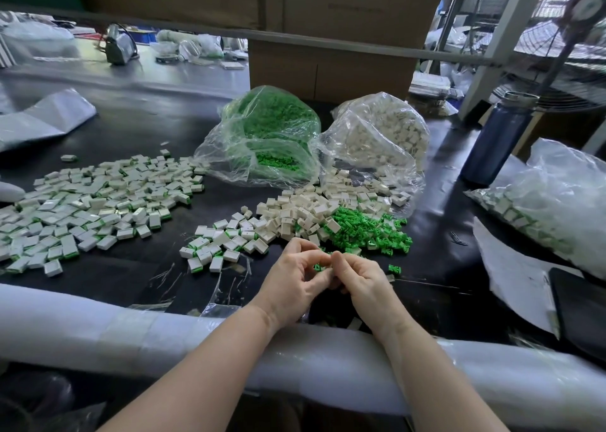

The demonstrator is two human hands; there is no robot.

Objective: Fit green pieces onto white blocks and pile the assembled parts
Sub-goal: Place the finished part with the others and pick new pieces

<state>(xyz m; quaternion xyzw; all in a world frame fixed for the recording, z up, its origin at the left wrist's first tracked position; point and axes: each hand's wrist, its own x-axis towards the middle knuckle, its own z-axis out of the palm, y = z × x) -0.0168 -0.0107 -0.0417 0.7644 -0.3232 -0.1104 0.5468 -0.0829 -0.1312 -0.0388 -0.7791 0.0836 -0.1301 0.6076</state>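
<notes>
My left hand (296, 275) and my right hand (360, 279) meet fingertip to fingertip low over the black table (131, 277). Between them I pinch a small green piece (317, 267); a white block in the fingers is hidden, so I cannot tell if one is there. Just beyond the hands lie loose white blocks (295, 210) and a heap of loose green pieces (367, 230). A small cluster of assembled parts (216, 246) sits left of the hands. A wide spread of assembled parts (91, 202) covers the table's left side.
An open bag of green pieces (269, 136) and an open bag of white blocks (377, 136) stand behind the heaps. A blue bottle (498, 139), a bag of assembled parts (551, 202) and a dark tablet (580, 310) are at right. White padding (98, 326) lines the near edge.
</notes>
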